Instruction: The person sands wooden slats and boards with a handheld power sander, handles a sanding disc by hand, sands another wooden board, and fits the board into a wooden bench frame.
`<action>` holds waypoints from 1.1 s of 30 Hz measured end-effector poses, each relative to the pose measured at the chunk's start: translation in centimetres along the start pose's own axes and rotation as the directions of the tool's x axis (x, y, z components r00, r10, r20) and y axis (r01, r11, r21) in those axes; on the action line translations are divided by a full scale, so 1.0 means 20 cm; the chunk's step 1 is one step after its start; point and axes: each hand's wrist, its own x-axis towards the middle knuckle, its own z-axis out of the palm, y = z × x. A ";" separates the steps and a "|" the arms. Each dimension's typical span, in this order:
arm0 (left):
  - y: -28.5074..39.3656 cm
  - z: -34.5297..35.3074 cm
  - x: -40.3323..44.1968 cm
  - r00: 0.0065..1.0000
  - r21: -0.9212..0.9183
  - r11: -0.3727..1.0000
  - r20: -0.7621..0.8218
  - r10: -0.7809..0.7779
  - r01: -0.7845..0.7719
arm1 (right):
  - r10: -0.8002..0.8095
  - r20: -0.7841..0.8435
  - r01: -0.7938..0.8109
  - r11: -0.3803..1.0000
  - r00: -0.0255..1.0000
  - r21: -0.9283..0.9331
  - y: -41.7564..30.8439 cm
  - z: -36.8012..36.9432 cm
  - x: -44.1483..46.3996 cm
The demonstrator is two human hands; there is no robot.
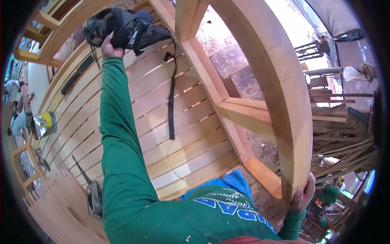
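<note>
My left hand (112, 48) is closed on a black bag (134, 30) at the top of the view. The bag rests at the far part of a slatted wooden bench seat (162, 158). A dark strap (172, 101) trails from the bag across the slats. At the lower right, my right hand (302, 196) is wrapped round the end of the bench's thick curved wooden armrest (290, 93); some of its fingers are hidden behind the wood. Below the armrest, a wooden side frame (248, 112) meets the seat.
On the left lie a long dark object (77, 75), a yellow-banded tin (45, 125) and a tool with a dark body (94, 199). Wooden boards (61, 209) fill the lower left. Timber (341, 142) is piled on the right. People (18, 122) are in the left background.
</note>
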 end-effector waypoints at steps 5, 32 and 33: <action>-0.31 -0.26 0.08 0.946 0.001 0.988 -0.289 0.147 -0.154 | 0.017 -0.108 -0.021 0.999 0.994 -0.041 0.01 0.03 -0.02; -1.24 -0.19 -2.81 0.872 0.894 0.291 -0.417 0.256 0.342 | -0.343 -0.034 0.345 0.937 0.939 0.058 0.03 0.02 0.00; -1.23 -0.14 -2.95 0.894 0.908 0.218 -0.401 0.199 0.358 | -0.390 -0.050 0.391 0.920 0.920 0.019 0.04 0.02 -0.01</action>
